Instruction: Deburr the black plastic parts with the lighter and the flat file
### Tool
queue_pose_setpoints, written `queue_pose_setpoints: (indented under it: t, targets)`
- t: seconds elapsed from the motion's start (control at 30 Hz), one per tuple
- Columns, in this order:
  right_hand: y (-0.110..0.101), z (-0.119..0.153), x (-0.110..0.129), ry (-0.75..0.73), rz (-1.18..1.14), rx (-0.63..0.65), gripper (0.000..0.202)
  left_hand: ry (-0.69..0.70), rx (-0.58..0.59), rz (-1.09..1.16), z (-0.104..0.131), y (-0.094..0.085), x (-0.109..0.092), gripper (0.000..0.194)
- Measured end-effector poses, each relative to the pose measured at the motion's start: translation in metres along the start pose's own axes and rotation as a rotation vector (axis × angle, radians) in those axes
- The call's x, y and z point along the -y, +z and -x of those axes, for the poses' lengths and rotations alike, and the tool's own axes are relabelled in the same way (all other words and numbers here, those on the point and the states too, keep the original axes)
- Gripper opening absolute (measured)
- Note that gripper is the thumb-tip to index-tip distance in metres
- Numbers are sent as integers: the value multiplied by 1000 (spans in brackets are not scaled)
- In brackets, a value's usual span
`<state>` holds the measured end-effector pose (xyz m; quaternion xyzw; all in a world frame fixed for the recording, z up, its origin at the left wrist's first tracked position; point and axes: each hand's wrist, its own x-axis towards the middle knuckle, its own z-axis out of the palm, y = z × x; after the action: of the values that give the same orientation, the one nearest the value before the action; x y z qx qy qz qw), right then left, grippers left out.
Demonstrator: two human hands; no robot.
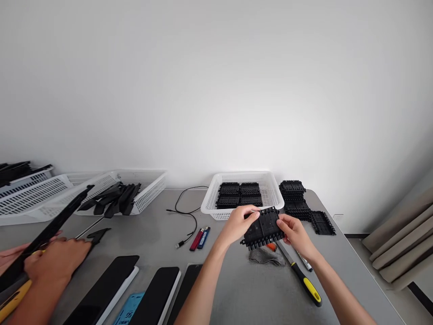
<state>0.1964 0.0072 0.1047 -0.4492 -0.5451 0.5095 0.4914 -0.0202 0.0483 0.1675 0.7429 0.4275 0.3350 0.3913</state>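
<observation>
A black ribbed plastic panel (264,229) is held up above the table, tilted, between my two hands. My left hand (241,222) grips its upper left edge with thumb and fingers. At its right edge, my right hand (295,233) pinches the same panel. Behind it, a white basket (276,194) holds several similar black panels (239,195). More panels are piled to the right of the basket (296,201), and one lies beside that pile (323,222). Under the held panel are a grey cloth (267,256) and something orange, partly hidden.
A yellow-and-black handled tool (307,283) and a marker (306,262) lie near my right forearm. Red and blue lighters (200,239) and a black cable (194,221) are left of centre. Phones (155,295) lie in front. Another person's hands (57,259) hold black parts near baskets (149,192).
</observation>
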Motion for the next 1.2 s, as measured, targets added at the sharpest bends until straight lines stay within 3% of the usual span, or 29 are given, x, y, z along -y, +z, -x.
queue_pose_setpoints:
  t: [0.13,0.3,0.4,0.57,0.73,0.87,1.03,1.2]
  targets:
    - [24,-32,-1,-16,-69,-104,46,-80,-221,115,-3,-22,25,44]
    - [44,-81,3,-3,-79,-138,37,-217,-391,220,-16,-46,51,53]
    - [59,-119,3,31,-36,-160,29,-281,-523,94,-38,-62,63,43]
    - [81,-187,-5,116,141,-198,24,-356,-607,-36,-87,-89,92,29]
    - [92,-238,-24,205,341,-207,34,-456,-617,-205,-128,-109,127,25]
    - [97,-274,-38,249,453,-177,36,-534,-563,-304,-160,-115,150,28]
    - [108,-317,-54,307,586,-114,36,-665,-471,-376,-192,-111,175,36]
    - [116,-340,-71,405,673,-61,39,-754,-354,-435,-201,-99,191,37]
